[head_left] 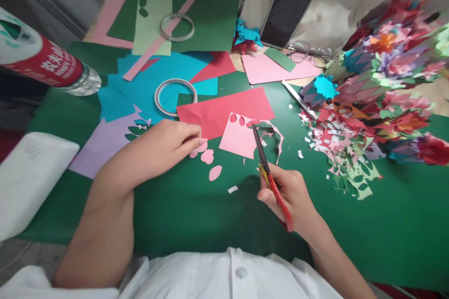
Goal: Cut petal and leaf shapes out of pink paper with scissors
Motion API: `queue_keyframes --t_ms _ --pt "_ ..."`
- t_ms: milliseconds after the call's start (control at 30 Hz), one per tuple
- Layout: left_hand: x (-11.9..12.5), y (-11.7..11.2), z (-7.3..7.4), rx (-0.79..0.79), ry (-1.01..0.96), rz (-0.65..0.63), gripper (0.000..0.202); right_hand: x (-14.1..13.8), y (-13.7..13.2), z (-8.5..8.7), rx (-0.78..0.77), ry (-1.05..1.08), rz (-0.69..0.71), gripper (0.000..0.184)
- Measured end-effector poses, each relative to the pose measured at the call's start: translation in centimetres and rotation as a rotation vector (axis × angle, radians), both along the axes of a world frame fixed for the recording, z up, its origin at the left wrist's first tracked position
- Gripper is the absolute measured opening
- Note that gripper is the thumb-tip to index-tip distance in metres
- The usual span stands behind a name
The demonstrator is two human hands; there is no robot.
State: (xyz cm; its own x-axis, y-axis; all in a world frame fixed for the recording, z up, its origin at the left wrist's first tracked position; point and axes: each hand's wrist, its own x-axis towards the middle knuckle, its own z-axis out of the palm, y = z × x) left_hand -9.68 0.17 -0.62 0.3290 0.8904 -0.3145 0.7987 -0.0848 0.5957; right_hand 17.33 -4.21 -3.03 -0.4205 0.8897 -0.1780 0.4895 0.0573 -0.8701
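Observation:
My right hand [288,194] grips red-handled scissors [268,173] with the blades closed and pointing up toward a pink paper sheet [238,138] that has petal-shaped holes cut out of it. My left hand [168,142] lies on the green paper table cover [196,210], its fingertips pinched on small pink paper petals [199,147]. Two more pink petals [210,163] lie loose just below the fingers. A red paper sheet [224,110] lies just beyond both hands.
Two tape rings [175,96] rest among blue, lilac and green sheets at the back. A bottle [45,60] and a white box [28,177] are at left. Paper flowers [393,70], scraps, glasses [308,51] and a metal blade [298,98] crowd the right.

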Motion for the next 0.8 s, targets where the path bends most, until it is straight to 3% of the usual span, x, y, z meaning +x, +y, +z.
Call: queue_keyframes --t_ms 233,400,533,800 --pt "-0.4 -0.5 -1.0 -0.054 0.06 -0.047 0.039 0.0 0.0 0.1 -0.025 0.006 -0.02 0.06" --pt "-0.1 -0.2 -0.8 0.123 0.051 0.05 0.038 0.1 0.0 0.0 -0.024 0.003 -0.029 0.059" --pt "1.7 0.0 -0.6 0.316 0.042 0.081 0.023 0.1 0.0 -0.1 -0.027 -0.023 -0.054 0.056" --pt "5.9 -1.1 -2.7 0.376 0.084 -0.124 0.034 0.1 -0.1 0.0 -0.011 -0.077 -0.21 0.045"
